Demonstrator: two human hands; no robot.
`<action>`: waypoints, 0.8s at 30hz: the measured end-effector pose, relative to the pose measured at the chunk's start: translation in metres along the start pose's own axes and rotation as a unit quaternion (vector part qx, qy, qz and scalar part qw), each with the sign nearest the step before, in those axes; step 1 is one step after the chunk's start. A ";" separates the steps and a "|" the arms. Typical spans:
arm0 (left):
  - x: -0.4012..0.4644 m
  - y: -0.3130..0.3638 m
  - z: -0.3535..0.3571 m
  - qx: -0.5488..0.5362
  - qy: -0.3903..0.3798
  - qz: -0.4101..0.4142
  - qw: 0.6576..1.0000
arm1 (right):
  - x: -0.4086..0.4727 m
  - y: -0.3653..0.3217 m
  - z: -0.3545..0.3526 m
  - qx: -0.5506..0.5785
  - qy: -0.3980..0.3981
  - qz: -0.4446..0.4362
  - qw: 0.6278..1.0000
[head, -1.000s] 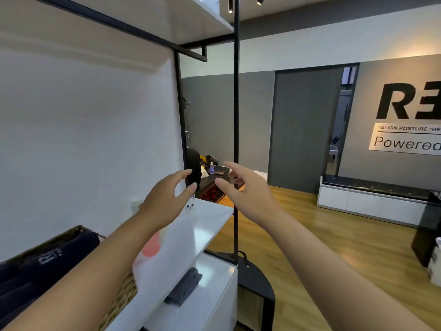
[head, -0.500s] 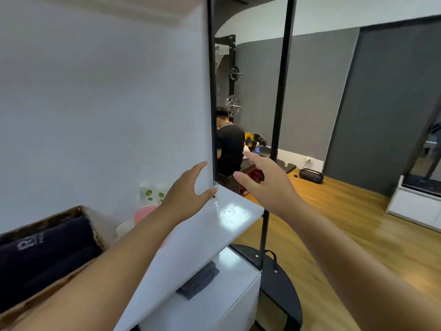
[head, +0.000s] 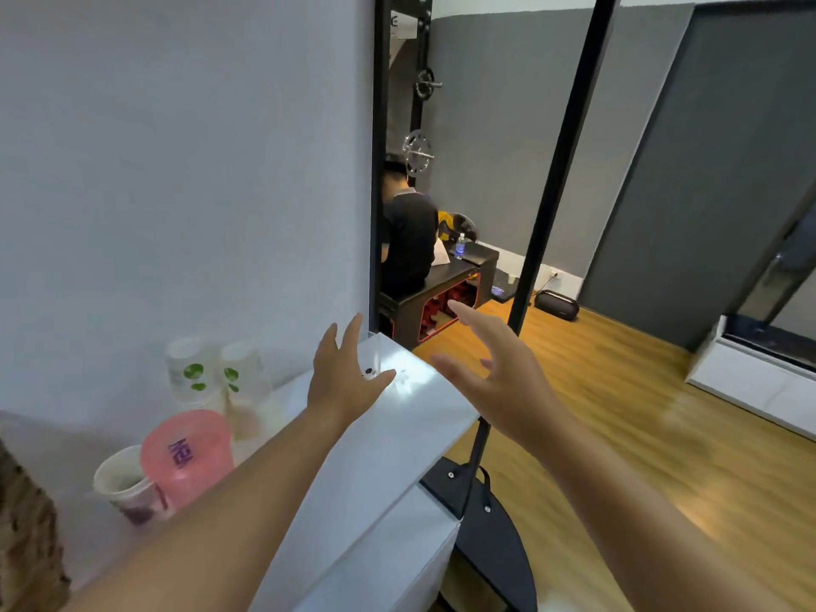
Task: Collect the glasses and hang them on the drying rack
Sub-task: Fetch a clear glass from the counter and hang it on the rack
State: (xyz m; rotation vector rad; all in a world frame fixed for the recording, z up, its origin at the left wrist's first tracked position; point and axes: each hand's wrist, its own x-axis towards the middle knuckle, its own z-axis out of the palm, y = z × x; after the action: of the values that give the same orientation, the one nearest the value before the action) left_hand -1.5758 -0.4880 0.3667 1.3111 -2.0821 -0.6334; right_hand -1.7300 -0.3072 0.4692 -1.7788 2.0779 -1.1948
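Two hands — left hand point(head: 342, 382) and right hand point(head: 494, 368) — spread, gripping nothing. One clear glass point(head: 373, 357) at the left hand's 1 o'clock; four cups point(head: 185, 452) on the white counter point(head: 397, 435) — wood floor point(head: 640, 413) beyond.

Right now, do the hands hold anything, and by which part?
Nothing is held. The left hand is open, reaching toward a clear glass at the shelf edge; the right hand is open and empty.

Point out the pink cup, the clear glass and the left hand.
pink cup point(head: 187, 452), head view, on its side wall.
clear glass point(head: 374, 356), head view, on its wall.
left hand point(head: 342, 377), head view, on its back.
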 end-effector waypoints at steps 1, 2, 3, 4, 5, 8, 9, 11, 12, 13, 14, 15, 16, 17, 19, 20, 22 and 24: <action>0.012 -0.009 0.012 0.005 0.001 -0.008 1.000 | 0.006 0.006 0.007 0.000 -0.003 0.006 1.000; 0.022 -0.017 0.023 0.016 0.004 -0.015 1.000 | 0.011 0.012 0.013 -0.002 -0.006 0.011 1.000; 0.033 -0.023 0.032 0.030 0.008 -0.021 0.999 | 0.015 0.017 0.020 -0.004 -0.009 0.014 1.000; 0.044 -0.027 0.041 0.043 0.011 -0.030 0.999 | 0.019 0.022 0.025 -0.007 -0.011 0.015 1.000; 0.054 -0.031 0.048 0.054 0.013 -0.040 0.998 | 0.022 0.027 0.031 -0.009 -0.013 0.018 1.000; 0.078 -0.037 0.068 0.063 0.011 -0.055 0.996 | 0.030 0.038 0.042 -0.008 -0.018 0.030 0.999; 0.085 -0.039 0.074 0.063 0.010 -0.056 0.996 | 0.031 0.041 0.044 -0.008 -0.019 0.032 0.999; 0.097 -0.044 0.084 0.066 0.006 -0.060 0.996 | 0.033 0.044 0.049 -0.007 -0.022 0.035 0.999; 0.101 -0.047 0.088 0.068 0.005 -0.062 0.996 | 0.035 0.046 0.051 -0.006 -0.024 0.037 0.999; 0.105 -0.050 0.092 0.071 0.005 -0.065 0.995 | 0.036 0.047 0.053 -0.005 -0.025 0.039 0.999; 0.108 -0.053 0.094 0.077 0.004 -0.067 0.995 | 0.038 0.048 0.054 -0.003 -0.026 0.041 0.999; 0.110 -0.056 0.096 0.083 0.004 -0.069 0.994 | 0.040 0.049 0.056 0.000 -0.026 0.043 0.999; 0.111 -0.060 0.098 0.086 0.005 -0.072 0.994 | 0.042 0.050 0.057 0.003 -0.026 0.045 0.999; 0.112 -0.062 0.100 0.088 0.007 -0.072 0.994 | 0.043 0.051 0.059 0.007 -0.026 0.046 0.999; 0.112 -0.066 0.102 0.084 0.018 -0.059 0.995 | 0.045 0.054 0.065 0.011 -0.027 0.045 0.999; 0.112 -0.068 0.103 0.074 0.024 -0.052 0.996 | 0.045 0.056 0.068 0.010 -0.028 0.045 0.999; 0.110 -0.069 0.102 0.048 0.033 -0.047 0.997 | 0.047 0.057 0.073 0.003 -0.029 0.047 0.998; 0.107 -0.068 0.098 0.032 0.034 -0.043 0.998 | 0.048 0.057 0.076 0.001 -0.028 0.049 0.998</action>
State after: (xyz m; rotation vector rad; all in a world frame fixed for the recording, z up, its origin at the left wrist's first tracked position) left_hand -1.6372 -0.6053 0.2763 1.4445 -2.0162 -0.5543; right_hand -1.7431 -0.3861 0.3988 -1.6672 2.1053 -1.1080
